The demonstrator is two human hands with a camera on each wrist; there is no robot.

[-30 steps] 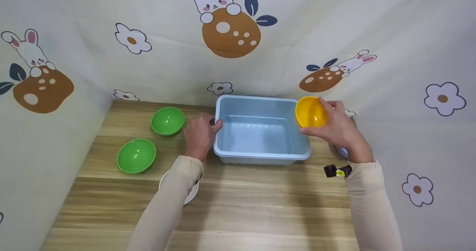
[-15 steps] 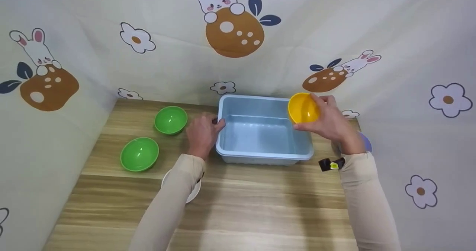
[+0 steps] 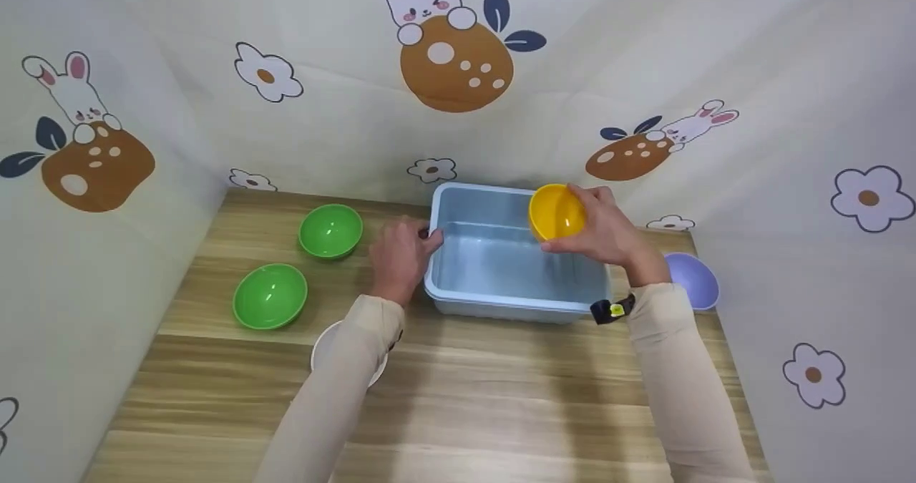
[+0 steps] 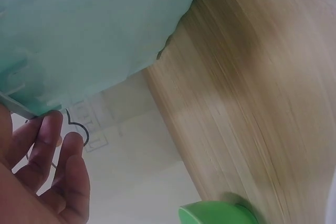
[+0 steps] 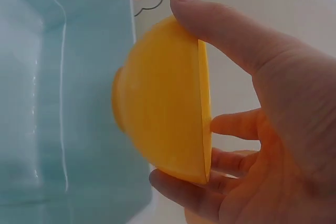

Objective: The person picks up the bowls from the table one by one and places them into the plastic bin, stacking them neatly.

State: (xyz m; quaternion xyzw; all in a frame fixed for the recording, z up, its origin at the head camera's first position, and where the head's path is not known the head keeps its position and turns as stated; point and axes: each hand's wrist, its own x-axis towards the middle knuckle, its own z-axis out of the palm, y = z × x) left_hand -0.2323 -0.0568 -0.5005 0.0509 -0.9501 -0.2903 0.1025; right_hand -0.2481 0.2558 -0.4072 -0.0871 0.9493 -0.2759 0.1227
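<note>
My right hand (image 3: 608, 232) holds a small yellow bowl (image 3: 557, 212) above the right part of a light-blue plastic basin (image 3: 515, 304). In the right wrist view, thumb and fingers span the yellow bowl (image 5: 163, 103), which is tipped on its side. At the basin's left rim, my left hand (image 3: 399, 257) pinches the edge. The left wrist view has the left hand's bent fingertips (image 4: 51, 121) against the rim, beside the basin's outer wall (image 4: 94, 30). Nothing lies on the visible part of the basin's floor.
Two green bowls, one farther back (image 3: 330, 231) and one nearer (image 3: 270, 297), stand left on the wooden table (image 3: 486, 411). A white bowl (image 3: 329, 340) is partly hidden under my left forearm. A purple bowl (image 3: 694, 281) sits at the right edge. A printed curtain (image 3: 343, 125) surrounds the table.
My right hand has carried the yellow bowl leftward, from the basin's right edge to over its inside. The basin and left hand have shifted slightly right. The purple bowl has come into fuller view.
</note>
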